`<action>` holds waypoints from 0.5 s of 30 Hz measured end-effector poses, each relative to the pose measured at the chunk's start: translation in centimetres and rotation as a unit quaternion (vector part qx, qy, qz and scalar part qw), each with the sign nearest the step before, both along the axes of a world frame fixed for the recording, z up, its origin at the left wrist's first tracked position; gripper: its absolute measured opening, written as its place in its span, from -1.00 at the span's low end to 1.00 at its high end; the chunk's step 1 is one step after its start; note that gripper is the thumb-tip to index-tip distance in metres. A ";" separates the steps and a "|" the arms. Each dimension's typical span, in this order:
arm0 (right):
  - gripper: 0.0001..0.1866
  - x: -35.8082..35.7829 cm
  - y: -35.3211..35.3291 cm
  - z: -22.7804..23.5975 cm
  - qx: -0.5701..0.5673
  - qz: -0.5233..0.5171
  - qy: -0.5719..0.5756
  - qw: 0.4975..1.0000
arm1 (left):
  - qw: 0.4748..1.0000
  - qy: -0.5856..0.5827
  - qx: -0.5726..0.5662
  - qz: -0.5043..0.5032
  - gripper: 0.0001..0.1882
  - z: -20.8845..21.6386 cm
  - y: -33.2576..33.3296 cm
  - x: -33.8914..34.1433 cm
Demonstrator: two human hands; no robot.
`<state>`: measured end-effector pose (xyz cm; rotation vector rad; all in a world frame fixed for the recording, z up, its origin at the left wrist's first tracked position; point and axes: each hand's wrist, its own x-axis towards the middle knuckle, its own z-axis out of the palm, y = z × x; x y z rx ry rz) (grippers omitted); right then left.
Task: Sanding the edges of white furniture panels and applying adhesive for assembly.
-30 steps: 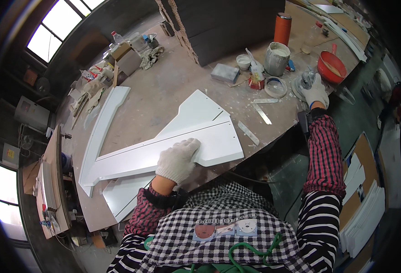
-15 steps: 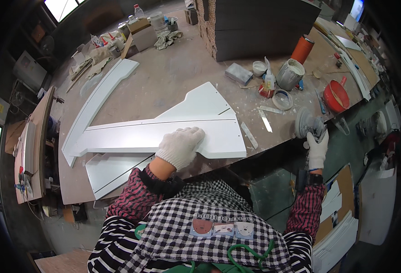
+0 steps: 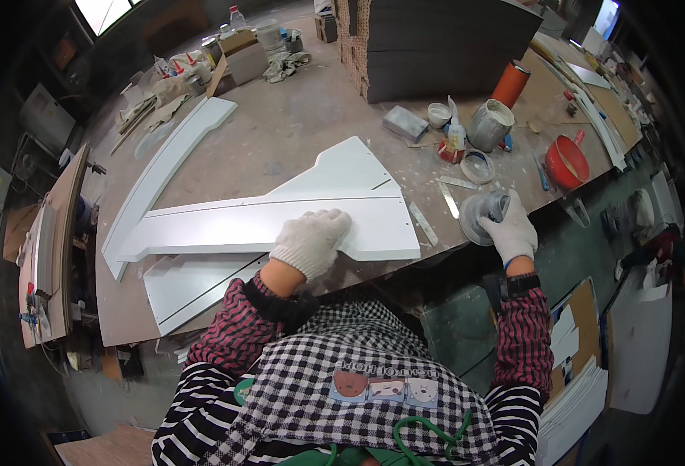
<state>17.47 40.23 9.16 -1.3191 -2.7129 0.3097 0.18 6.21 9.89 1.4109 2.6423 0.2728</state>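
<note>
My left hand [image 3: 309, 242], in a white knit glove, rests on a white notched panel [image 3: 226, 220]. Its fingers are curled, and whatever lies under them is hidden. At the table's right front edge my right hand [image 3: 515, 227], also gloved, grips a round grey sander [image 3: 482, 217], its disc tilted on edge. Partly beneath the notched panel lies another white panel [image 3: 191, 289]. A long curved white strip [image 3: 163, 175] touches the notched panel's left end.
Right of the panel are metal strips [image 3: 424, 225], a tape roll [image 3: 478, 166], a glue bottle [image 3: 456, 133], a grey can [image 3: 490, 125] and a red pan [image 3: 566, 161]. A dark stack of boards [image 3: 443, 50] stands behind. Several white boards [image 3: 571, 415] lean below the table at right.
My right hand has brought the sander left, over the table edge and closer to the panel. My left hand stays on the panel.
</note>
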 end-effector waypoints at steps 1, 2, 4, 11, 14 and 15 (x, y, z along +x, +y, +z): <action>-0.05 -0.7 -0.5 0.7 0.006 -0.011 -0.034 0.999 | 1.000 -0.004 0.001 0.002 -0.68 0.0 0.0 -0.1; -0.05 -1.2 -0.5 0.9 0.008 -0.013 -0.035 0.999 | 1.000 -0.005 0.002 0.000 -0.68 -0.1 0.1 0.0; -0.04 -1.9 -0.3 0.8 -0.003 -0.067 -0.064 0.996 | 1.000 0.001 0.011 0.000 -0.68 -0.3 0.2 0.2; -0.05 2.5 -0.9 -1.6 -0.054 -0.022 0.130 0.990 | 1.000 0.008 0.016 0.007 -0.72 -1.0 0.4 0.1; -0.02 5.2 -4.9 0.8 -0.044 0.059 0.180 0.981 | 1.000 0.009 0.020 0.014 -0.72 -1.2 0.4 0.6; -0.02 6.2 -6.4 1.8 -0.042 0.057 0.176 0.982 | 1.000 0.010 0.002 0.019 -0.72 -0.9 0.7 0.6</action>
